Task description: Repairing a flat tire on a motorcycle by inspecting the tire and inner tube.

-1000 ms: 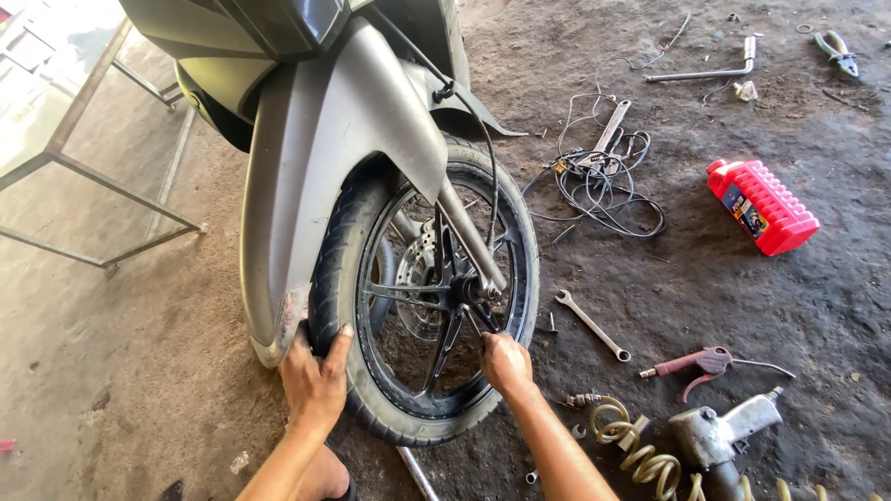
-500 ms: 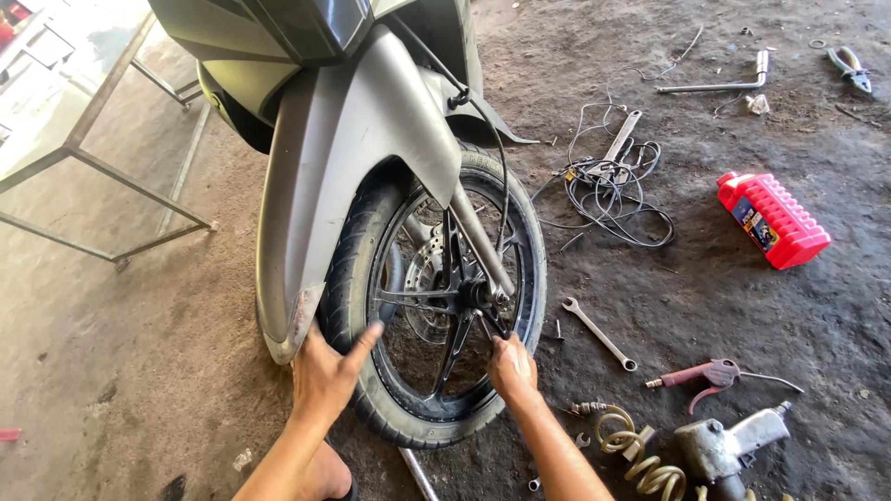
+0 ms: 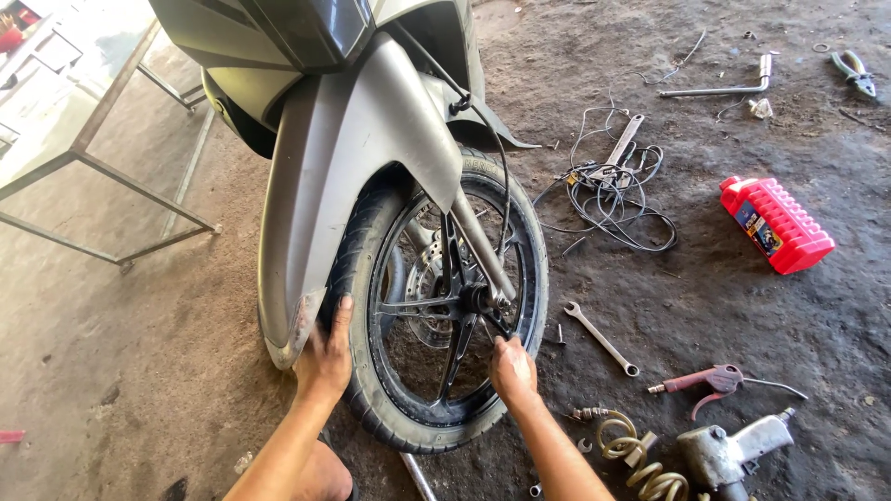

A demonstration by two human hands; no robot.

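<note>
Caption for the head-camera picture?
Left hand on a scooter's front tyre, right hand at the axle.

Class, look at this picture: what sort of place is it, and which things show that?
Probably a motorcycle repair workshop: a scooter's front wheel being handled, a spanner and air impact wrench on the dirty concrete floor.

The front tyre [image 3: 371, 408] at the frame's centre is black, its spoked rim [image 3: 445, 315] black too, under a matt grey fender [image 3: 371, 167]. A dull silver brake disc [image 3: 429, 278] shows between the spokes. At right lies a bright red ribbed oil bottle [image 3: 778, 225] with a blue-and-white label. Lower right: a silver spanner [image 3: 601, 338], a faded red blow gun [image 3: 710, 380], a grey metal impact wrench [image 3: 733, 450] and a coiled yellowish hose [image 3: 640, 464]. A tangle of black wire [image 3: 613, 199] sits on the dark brown-grey floor [image 3: 724, 315].
</note>
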